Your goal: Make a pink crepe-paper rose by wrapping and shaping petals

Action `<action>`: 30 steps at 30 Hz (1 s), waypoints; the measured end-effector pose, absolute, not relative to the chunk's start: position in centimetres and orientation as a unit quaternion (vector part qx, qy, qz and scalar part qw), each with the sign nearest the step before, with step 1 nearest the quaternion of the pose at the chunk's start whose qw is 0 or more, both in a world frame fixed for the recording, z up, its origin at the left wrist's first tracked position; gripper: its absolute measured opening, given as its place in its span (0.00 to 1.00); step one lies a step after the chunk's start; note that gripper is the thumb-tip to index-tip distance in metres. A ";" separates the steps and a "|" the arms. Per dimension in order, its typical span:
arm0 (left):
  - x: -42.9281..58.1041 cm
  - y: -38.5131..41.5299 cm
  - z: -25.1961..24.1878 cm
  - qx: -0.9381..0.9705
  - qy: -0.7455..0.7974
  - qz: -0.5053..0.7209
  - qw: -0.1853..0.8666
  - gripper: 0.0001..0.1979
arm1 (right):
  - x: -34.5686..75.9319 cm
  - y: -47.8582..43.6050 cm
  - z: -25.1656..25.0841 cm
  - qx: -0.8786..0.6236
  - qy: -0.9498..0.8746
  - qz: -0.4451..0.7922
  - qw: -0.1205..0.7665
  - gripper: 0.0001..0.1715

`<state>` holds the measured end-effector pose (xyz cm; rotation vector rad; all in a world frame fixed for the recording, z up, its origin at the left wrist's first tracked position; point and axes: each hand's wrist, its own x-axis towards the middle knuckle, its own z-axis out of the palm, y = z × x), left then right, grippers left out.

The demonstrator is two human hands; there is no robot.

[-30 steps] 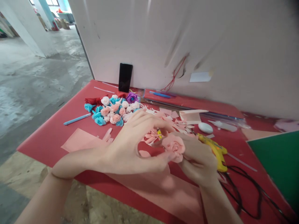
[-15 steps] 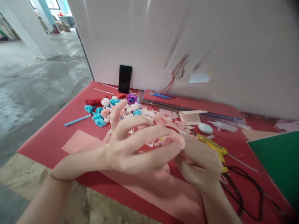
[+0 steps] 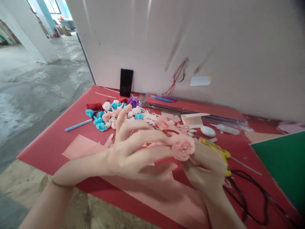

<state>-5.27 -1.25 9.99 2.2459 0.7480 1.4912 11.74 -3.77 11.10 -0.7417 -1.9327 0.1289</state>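
A pink paper rose (image 3: 183, 147) is held between my hands above the table, its spiral face turned up toward me. My left hand (image 3: 133, 152) pinches the rose's left side between fingers and thumb, while its other fingers fan out loosely. At the rose's right side, my right hand (image 3: 206, 167) is closed round its base; the fingertips there are partly hidden behind the flower. Under my hands lies a large pink paper sheet (image 3: 164, 198). Scissors with red handles (image 3: 170, 131) rest just behind the rose, partly covered.
Small paper roses (image 3: 101, 126) in blue, white, pink and purple are heaped at left behind cut pink scraps. A yellow glue gun (image 3: 215, 149) with a black cable lies right. A phone (image 3: 126, 82) leans on the wall; a green board (image 3: 281, 165) stands at far right.
The rose has turned so its spiral face shows, where before only its edge was visible. My left fingers have shifted from over the flower to its left side.
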 end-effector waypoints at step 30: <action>-4.0 0.4 9.6 0.638 0.195 0.556 0.496 0.08 | 10.7 -4.8 10.5 -0.393 -0.772 0.006 0.500 0.11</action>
